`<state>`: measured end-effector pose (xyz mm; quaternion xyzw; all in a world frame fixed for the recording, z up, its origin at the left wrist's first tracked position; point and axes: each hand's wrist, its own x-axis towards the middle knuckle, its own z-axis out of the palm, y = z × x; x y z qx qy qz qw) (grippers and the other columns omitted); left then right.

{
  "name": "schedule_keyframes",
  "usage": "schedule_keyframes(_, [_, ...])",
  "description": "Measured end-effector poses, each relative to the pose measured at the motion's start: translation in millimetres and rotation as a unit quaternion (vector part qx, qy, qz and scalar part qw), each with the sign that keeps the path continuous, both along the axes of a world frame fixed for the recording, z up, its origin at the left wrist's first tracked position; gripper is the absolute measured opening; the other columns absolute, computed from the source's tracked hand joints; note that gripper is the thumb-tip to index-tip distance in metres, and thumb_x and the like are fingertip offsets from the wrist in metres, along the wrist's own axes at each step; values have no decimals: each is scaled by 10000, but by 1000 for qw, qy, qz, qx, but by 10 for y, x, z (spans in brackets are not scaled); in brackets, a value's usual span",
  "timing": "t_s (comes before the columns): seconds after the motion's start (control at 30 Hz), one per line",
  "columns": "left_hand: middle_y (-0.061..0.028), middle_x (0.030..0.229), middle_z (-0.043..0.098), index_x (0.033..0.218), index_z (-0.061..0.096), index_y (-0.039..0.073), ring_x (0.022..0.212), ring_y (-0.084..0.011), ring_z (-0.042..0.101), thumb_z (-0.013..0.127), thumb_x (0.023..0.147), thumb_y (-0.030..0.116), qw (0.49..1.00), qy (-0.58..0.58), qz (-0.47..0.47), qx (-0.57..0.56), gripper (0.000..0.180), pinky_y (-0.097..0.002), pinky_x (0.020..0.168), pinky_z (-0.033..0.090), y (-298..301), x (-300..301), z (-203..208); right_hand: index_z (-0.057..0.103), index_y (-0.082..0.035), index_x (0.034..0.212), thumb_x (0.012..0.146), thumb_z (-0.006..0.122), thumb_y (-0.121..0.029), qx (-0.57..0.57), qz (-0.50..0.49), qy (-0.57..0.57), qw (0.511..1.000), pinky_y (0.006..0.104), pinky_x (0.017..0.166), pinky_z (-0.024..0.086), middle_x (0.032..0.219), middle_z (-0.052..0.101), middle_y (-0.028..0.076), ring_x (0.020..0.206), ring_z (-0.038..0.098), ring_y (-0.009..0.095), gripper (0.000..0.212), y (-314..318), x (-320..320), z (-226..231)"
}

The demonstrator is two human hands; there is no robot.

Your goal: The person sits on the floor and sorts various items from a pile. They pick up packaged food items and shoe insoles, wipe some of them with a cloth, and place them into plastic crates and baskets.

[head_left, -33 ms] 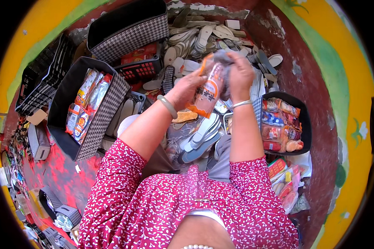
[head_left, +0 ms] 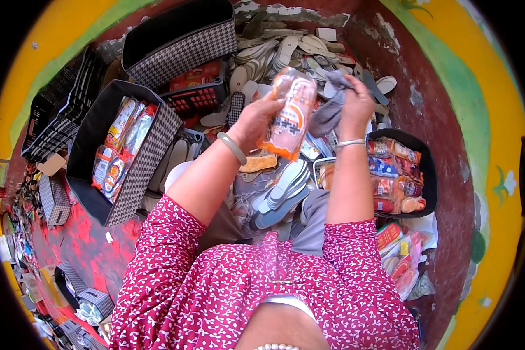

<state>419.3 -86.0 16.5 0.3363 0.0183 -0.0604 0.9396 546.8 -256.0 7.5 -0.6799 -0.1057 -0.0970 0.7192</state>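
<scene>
Now orange packet (head_left: pixel 289 114) in left grip (head_left: pixel 256 119)

Glossy clear plastic packet (head_left: pixel 290 114), soft matt grey cloth (head_left: pixel 328 114), woven houndstooth fabric bin (head_left: pixel 140 169).

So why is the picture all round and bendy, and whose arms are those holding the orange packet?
The picture comes from a small wide camera worn on a person's head, looking down, so everything curves near the edges. The arms in red flowery sleeves belong to that person. The left hand holds a clear orange packet upright, and the right hand grips a grey cloth pressed against the packet's top. Below lies a big pile of shoe insoles. On the left, a checked fabric box holds more packets. On the right, a black tub is filled with packets too. A second checked box stands further back.
</scene>
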Motion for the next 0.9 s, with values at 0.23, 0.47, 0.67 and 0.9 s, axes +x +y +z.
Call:
schedule_keyframes(0.23, [-168,993,620,1138,482,-77,859,-262,648,496,874,100,999,45,21,-4,318,-398,783,543,97,106,-144,624,-39,1080,816,472,92,-107,99,-194,970,240,890,430,1094,619,50,1000,572,134,332,316,-355,125])
schedule_keyframes(0.47, [-147,922,622,1087,509,-39,781,-248,641,455,911,115,978,84,187,-39,240,-400,728,545,304,204,-256,643,11,938,727,448,127,-66,308,-120,941,270,891,440,1009,631,89,959,587,169,310,590,-690,25])
schedule_keyframes(0.67, [-166,954,625,1106,510,-15,777,-281,639,409,934,173,962,140,220,-75,274,-407,718,535,483,208,-311,658,-49,922,696,534,106,-126,304,-240,913,308,868,450,1004,630,83,965,576,231,301,640,-1030,52])
schedule_keyframes(0.9, [-178,999,617,1137,482,-20,813,-312,639,390,933,148,964,138,208,-94,280,-451,748,529,531,258,-410,667,-61,917,661,550,131,-191,245,-399,863,309,844,458,1021,619,81,955,570,250,341,611,-991,8])
